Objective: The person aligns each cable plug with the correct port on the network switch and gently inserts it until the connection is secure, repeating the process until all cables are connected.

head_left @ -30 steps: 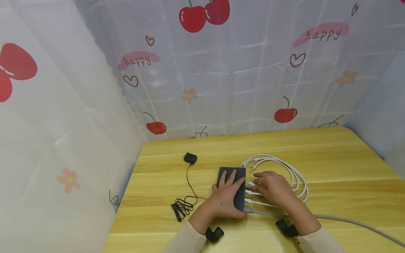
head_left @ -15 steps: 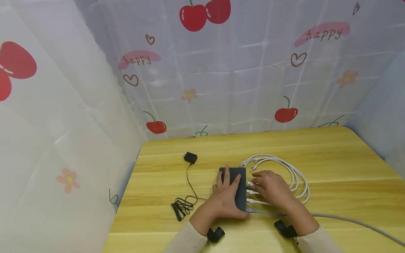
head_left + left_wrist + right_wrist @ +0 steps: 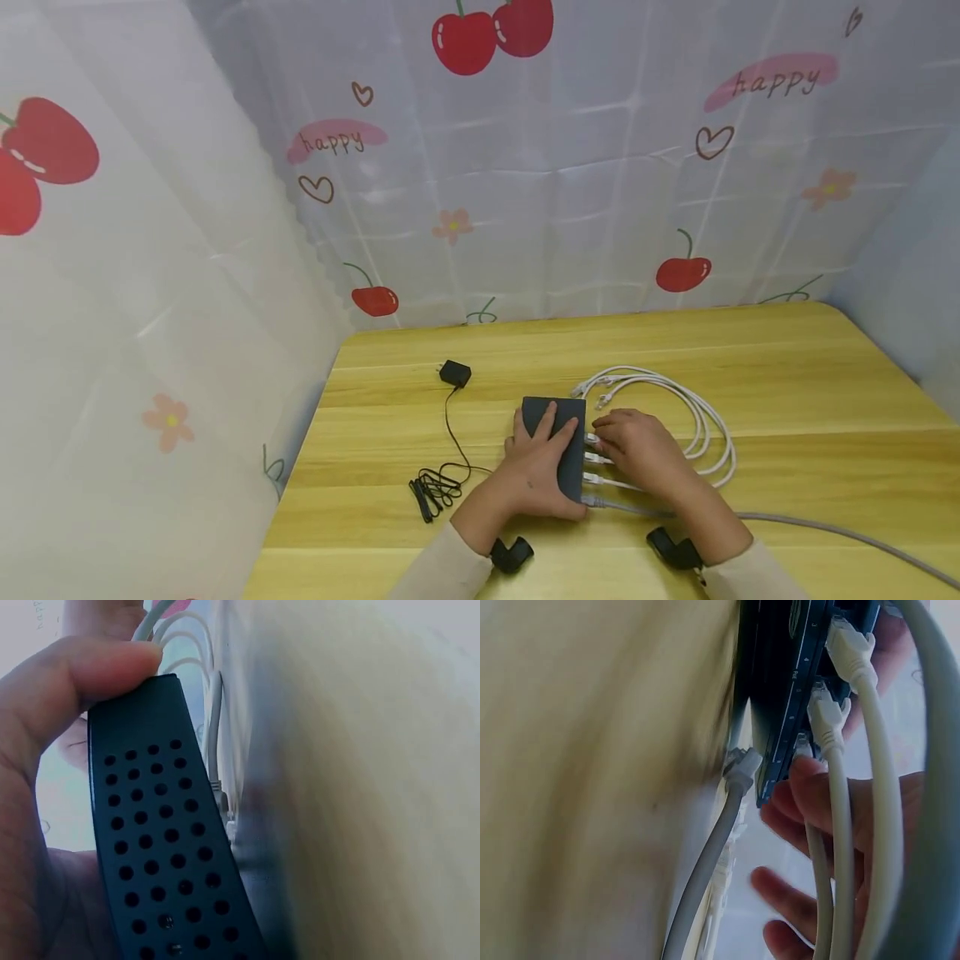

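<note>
A dark network switch [image 3: 555, 408] lies on the table, its row of ports facing right. My left hand [image 3: 532, 479] holds it from above, fingers spread over the top and thumb at the near right corner; the left wrist view shows the thumb [image 3: 112, 664] against the edge above the vented side [image 3: 161, 825]. My right hand [image 3: 641, 450] pinches the plug of a white Ethernet cable [image 3: 802, 746] at the farthest occupied port. Two more white Ethernet plugs [image 3: 595, 478] and a grey cable's plug [image 3: 594, 501] sit at ports nearer me. Fingers partly cover the pinched plug.
White cables loop [image 3: 697, 400] behind my right hand, their loose plugs [image 3: 603, 400] beyond the switch. A black power adapter [image 3: 455, 373] with a coiled cord [image 3: 438, 492] lies left. The grey cable [image 3: 825, 525] runs off right. Printed curtains [image 3: 555, 208] hang behind the wooden table [image 3: 375, 417].
My left fingers have shifted slightly on top of the switch. My right hand stays at the same plug, its fingertips drawn a little closer together. The view has shifted slightly.
</note>
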The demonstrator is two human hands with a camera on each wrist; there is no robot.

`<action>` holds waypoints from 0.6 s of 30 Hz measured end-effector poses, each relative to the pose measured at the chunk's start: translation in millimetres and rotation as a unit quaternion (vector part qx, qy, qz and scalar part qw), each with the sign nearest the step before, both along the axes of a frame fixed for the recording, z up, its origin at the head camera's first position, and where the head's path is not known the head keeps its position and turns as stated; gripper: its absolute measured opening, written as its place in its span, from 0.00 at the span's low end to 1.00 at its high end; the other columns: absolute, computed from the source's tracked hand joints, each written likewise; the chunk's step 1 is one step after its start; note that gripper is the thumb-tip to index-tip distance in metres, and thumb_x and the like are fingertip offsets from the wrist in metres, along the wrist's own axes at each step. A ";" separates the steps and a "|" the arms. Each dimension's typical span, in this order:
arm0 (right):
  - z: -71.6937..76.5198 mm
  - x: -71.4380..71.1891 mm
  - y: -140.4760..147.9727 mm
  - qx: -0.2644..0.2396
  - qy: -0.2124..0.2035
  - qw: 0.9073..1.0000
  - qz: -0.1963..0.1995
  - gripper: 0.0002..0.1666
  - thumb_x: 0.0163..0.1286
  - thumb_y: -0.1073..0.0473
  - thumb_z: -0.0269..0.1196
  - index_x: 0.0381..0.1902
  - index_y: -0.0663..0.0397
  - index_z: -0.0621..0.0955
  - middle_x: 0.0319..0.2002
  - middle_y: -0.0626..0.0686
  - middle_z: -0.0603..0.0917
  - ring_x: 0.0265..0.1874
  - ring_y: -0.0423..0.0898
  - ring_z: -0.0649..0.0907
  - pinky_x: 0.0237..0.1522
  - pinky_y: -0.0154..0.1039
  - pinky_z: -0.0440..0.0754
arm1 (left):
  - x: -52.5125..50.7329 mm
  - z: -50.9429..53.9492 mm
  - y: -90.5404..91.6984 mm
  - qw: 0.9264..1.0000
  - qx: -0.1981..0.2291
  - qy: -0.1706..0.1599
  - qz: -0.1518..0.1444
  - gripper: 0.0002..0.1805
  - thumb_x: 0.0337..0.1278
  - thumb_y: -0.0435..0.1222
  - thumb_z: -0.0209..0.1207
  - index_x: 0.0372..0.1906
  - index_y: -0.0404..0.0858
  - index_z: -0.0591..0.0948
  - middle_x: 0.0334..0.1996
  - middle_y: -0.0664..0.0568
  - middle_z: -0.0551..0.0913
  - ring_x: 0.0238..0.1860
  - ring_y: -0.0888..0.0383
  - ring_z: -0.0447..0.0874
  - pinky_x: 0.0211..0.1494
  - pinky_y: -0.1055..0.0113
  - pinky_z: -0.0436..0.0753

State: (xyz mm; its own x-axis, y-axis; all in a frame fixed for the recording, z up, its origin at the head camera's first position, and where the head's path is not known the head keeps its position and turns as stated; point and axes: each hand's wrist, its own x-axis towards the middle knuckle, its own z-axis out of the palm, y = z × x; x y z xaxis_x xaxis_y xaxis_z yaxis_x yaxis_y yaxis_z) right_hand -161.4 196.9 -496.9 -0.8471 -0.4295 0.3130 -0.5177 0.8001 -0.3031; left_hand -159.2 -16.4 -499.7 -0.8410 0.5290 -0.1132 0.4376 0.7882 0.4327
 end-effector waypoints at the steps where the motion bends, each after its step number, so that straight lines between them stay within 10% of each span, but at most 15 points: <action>1: -0.2 0.6 -0.2 0.001 -0.003 1.000 -0.001 0.09 0.63 0.62 0.70 0.41 0.58 0.89 0.51 0.59 0.86 0.53 0.60 0.83 0.52 0.58 0.80 | -0.5 -0.1 0.0 1.000 0.003 -0.001 -0.004 0.65 0.33 0.66 0.72 0.79 0.64 0.49 0.81 0.55 0.37 0.76 0.27 0.29 0.66 0.29 0.58; 13: 6.8 -0.7 4.8 -0.028 -0.088 0.995 -0.035 0.08 0.70 0.60 0.65 0.34 0.54 0.89 0.60 0.67 0.79 0.57 0.66 0.80 0.52 0.59 0.79 | 0.3 0.8 2.5 1.000 -0.010 0.000 -0.005 0.65 0.33 0.67 0.72 0.80 0.63 0.49 0.81 0.53 0.37 0.76 0.28 0.28 0.67 0.32 0.60; 18: 8.1 -0.6 8.8 -0.036 -0.125 0.989 -0.071 0.08 0.70 0.59 0.65 0.34 0.55 0.89 0.54 0.67 0.83 0.43 0.61 0.87 0.35 0.47 0.82 | 1.7 1.7 0.7 0.999 -0.028 -0.016 -0.013 0.65 0.34 0.66 0.72 0.79 0.67 0.46 0.81 0.51 0.34 0.76 0.29 0.26 0.66 0.32 0.62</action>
